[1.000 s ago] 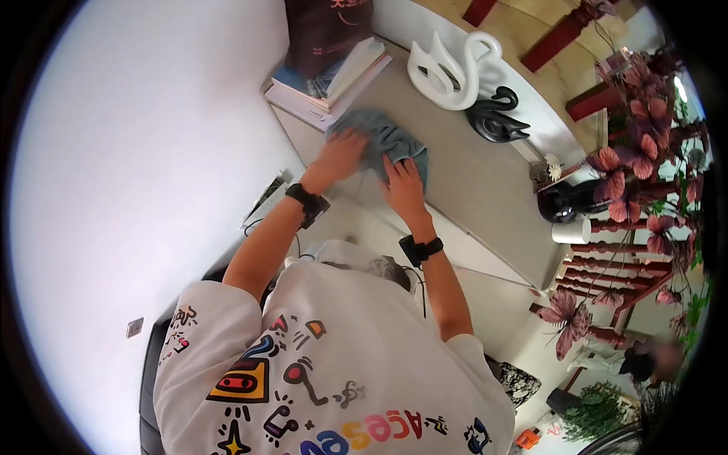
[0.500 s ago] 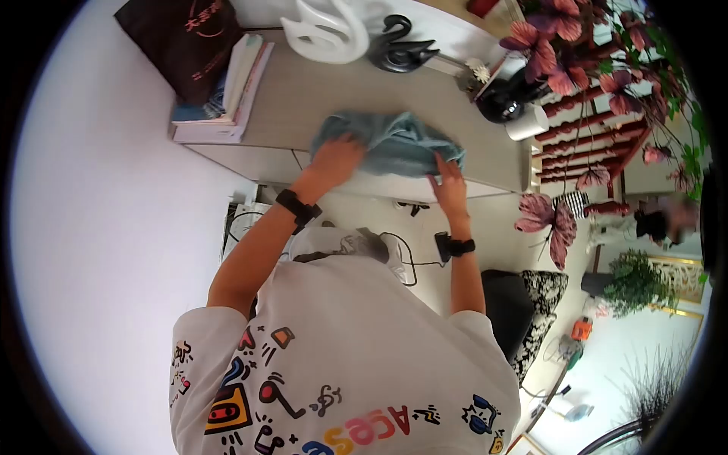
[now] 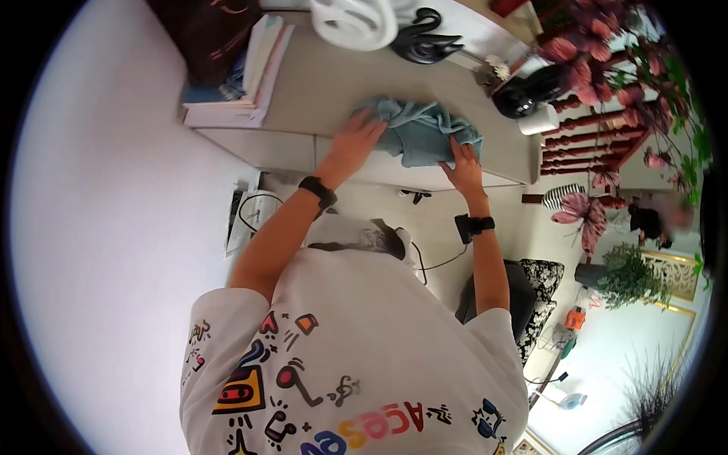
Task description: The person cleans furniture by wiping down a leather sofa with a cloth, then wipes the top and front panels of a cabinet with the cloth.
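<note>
Cloth, blue-grey and rumpled, lies at the front edge of the desk. The left hand rests loosely extended fingers on its left end; the right hand spreads its fingers, unclenched, over the other. Further left, a dark bag stands against books, contents hidden.

looks like somebody's home, maybe the living room. there's a grey-topped cabinet with a white swan ornament and a black swan ornament along the back, plus a pile of books at one end. pinkish butterfly decorations dangle by dark red balusters, and farther off there's a leafy potted plant, a black-and-white patterned cushion and a gold-edged panel.
</note>
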`<state>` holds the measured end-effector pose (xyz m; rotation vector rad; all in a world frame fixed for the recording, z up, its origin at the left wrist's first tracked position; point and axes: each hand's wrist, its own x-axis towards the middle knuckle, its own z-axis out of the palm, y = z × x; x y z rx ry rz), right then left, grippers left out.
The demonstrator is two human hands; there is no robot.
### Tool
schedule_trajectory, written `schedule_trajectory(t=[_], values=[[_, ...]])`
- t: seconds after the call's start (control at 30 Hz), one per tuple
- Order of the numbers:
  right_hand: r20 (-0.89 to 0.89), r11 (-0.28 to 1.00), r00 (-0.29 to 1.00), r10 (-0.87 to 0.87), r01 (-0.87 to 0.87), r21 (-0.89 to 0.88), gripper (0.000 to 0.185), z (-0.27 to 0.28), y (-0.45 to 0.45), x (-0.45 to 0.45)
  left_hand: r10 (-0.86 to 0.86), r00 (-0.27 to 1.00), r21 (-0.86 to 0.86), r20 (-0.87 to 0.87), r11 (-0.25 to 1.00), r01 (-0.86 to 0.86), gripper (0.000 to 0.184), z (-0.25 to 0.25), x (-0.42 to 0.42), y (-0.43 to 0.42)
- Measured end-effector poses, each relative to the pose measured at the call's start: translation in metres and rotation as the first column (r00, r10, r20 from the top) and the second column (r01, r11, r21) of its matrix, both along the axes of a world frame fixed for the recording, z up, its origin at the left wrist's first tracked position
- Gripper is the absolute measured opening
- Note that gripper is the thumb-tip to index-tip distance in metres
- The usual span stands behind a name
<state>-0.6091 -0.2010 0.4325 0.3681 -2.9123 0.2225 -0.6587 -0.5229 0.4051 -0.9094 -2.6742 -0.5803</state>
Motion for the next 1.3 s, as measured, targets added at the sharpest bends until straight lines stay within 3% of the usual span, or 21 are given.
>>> schedule_trajectory(t=[0.07,0.27,0.37,0.47,0.63,0.73,0.77,0.87,0.93,1.0,1.17,1.27,1.3], values=[[0.066,0.999,0.997,0.037,-0.035,-0.032,0.083,0.004,-0.022,-0.009,0.075,0.995,-0.018,0.063,0.997,-0.074,0.054,0.002,-0.003,-0.026],[0.095,0.978,0.973,0.209,-0.209,-0.008,0.091,0.01,-0.108,-0.039,0.128,0.992,-0.183,0.024,0.976,-0.121,0.058,0.014,-0.021,-0.13],[0.015,0.98,0.98,0.2,-0.2,0.022,0.094,-0.006,-0.149,-0.056,0.137,0.97,-0.162,0.199,0.981,-0.105,0.059,0.013,-0.032,-0.154],[0.098,0.992,0.991,0.093,-0.101,0.079,0.099,-0.017,-0.163,-0.052,0.143,0.988,-0.132,-0.062,0.98,-0.15,0.058,-0.013,-0.027,-0.146],[0.062,0.997,0.996,0.068,-0.069,0.028,0.091,-0.017,-0.179,-0.037,0.216,0.97,-0.018,-0.111,0.975,-0.219,0.055,-0.006,-0.01,-0.134],[0.141,0.999,0.989,0.038,-0.043,0.034,0.087,-0.006,-0.199,-0.017,0.203,0.977,0.004,-0.065,0.979,-0.204,0.055,0.001,0.013,-0.137],[0.067,0.996,0.995,0.079,-0.082,0.046,0.081,-0.011,-0.202,-0.009,0.2,0.979,0.002,-0.047,0.98,-0.2,0.055,0.004,0.024,-0.14],[0.216,0.993,0.975,0.045,-0.02,-0.116,0.07,0.007,-0.225,0.023,0.038,0.979,0.357,0.2,0.928,-0.109,0.055,0.007,0.067,-0.163],[0.077,0.946,0.995,0.071,-0.042,-0.322,0.058,0.009,-0.235,0.049,0.07,0.99,0.477,0.121,0.871,-0.12,0.055,0.024,0.093,-0.187],[-0.038,0.927,0.999,0.033,-0.045,-0.371,0.051,0.029,-0.254,0.069,0.23,0.972,0.542,0.048,0.812,-0.218,0.057,0.023,0.114,-0.208],[-0.123,0.776,0.988,-0.092,-0.006,-0.631,0.044,0.051,-0.277,0.088,0.461,0.856,0.581,0.235,0.639,-0.504,0.063,0.038,0.139,-0.26],[0.019,0.719,0.998,-0.056,0.053,-0.693,0.044,0.058,-0.302,0.075,0.561,0.779,0.435,0.28,0.649,-0.624,0.063,0.047,0.134,-0.283],[-0.029,0.789,0.999,0.037,-0.047,-0.613,0.049,0.052,-0.31,0.066,0.565,0.775,0.408,0.282,0.661,-0.63,0.064,0.042,0.13,-0.292]])
